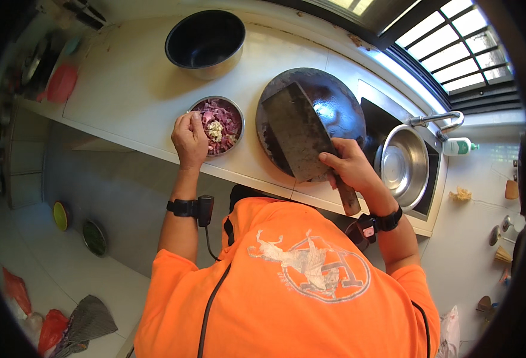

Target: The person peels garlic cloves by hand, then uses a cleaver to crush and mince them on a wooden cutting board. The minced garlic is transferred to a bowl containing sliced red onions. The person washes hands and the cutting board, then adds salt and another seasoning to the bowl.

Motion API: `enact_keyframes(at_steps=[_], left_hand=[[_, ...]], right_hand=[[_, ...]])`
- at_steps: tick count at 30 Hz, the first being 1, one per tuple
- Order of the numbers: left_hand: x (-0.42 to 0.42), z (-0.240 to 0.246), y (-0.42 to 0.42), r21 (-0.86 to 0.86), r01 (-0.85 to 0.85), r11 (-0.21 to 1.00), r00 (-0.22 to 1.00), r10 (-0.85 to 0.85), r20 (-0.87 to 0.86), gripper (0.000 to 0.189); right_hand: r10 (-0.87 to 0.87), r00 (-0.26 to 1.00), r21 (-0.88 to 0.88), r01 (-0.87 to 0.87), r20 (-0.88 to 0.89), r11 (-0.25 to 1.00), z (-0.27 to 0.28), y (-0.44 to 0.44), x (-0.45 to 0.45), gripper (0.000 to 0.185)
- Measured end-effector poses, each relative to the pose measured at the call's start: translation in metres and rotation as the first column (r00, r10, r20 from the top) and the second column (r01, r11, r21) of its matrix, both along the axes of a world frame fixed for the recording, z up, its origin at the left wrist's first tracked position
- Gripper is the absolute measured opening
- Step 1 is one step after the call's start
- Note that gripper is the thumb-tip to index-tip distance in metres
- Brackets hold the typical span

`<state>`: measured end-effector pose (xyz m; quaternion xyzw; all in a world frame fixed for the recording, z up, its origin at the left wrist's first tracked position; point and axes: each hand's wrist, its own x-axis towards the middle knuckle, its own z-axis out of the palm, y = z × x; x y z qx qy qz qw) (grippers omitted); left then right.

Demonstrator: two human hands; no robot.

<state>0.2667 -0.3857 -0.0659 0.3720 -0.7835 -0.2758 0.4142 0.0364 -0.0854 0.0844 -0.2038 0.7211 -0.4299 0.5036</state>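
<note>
My right hand (351, 164) grips the wooden handle (347, 197) of a Chinese cleaver. Its broad dark blade (297, 132) lies over a round, dark chopping board (334, 96) with a wet shine. My left hand (191, 138) is at the near left rim of a metal bowl (243, 123), fingers bent and drawn together. Whether they pinch the rim or a small thing is hidden. Inside the bowl are purplish-red sliced pieces (227, 111), topped by a small heap of pale minced food (215, 129) that looks like garlic.
A deep pot with a black inside (204, 42) stands at the back of the white counter (124, 85). To the right, a steel basin (397, 168) sits in the sink below a faucet (437, 120), near a pump bottle (459, 146). A red plastic item (61, 83) is far left.
</note>
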Motion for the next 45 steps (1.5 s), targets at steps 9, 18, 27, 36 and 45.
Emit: enact_keyframes(at_steps=[9, 18, 27, 36, 45], left_hand=[[-0.078, 0.001, 0.069, 0.432, 0.317, 0.844, 0.938, -0.347, -0.011, 0.014], [-0.134, -0.030, 0.119, 0.070, 0.624, 0.778, 0.753, -0.623, 0.210, 0.014], [-0.155, -0.037, 0.125, -0.034, 0.652, 0.757, 0.714, -0.599, 0.362, 0.009], [-0.125, -0.020, 0.145, 0.240, 0.574, 0.783, 0.733, -0.622, 0.276, 0.010], [-0.122, -0.030, 0.166, 0.138, 0.566, 0.813, 0.748, -0.576, 0.330, 0.014]], right_hand=[[-0.365, 0.931, -0.068, 0.366, 0.020, 0.928, -0.042, 0.091, -0.016, 0.013], [-0.484, 0.875, -0.088, 0.483, -0.001, 0.871, -0.076, 0.157, -0.015, 0.013], [-0.490, 0.871, -0.117, 0.490, 0.031, 0.864, -0.086, 0.184, -0.019, 0.012], [-0.458, 0.887, -0.127, 0.463, 0.066, 0.877, -0.087, 0.198, -0.034, 0.012], [-0.411, 0.907, -0.104, 0.419, 0.090, 0.902, -0.089, 0.205, -0.042, 0.013]])
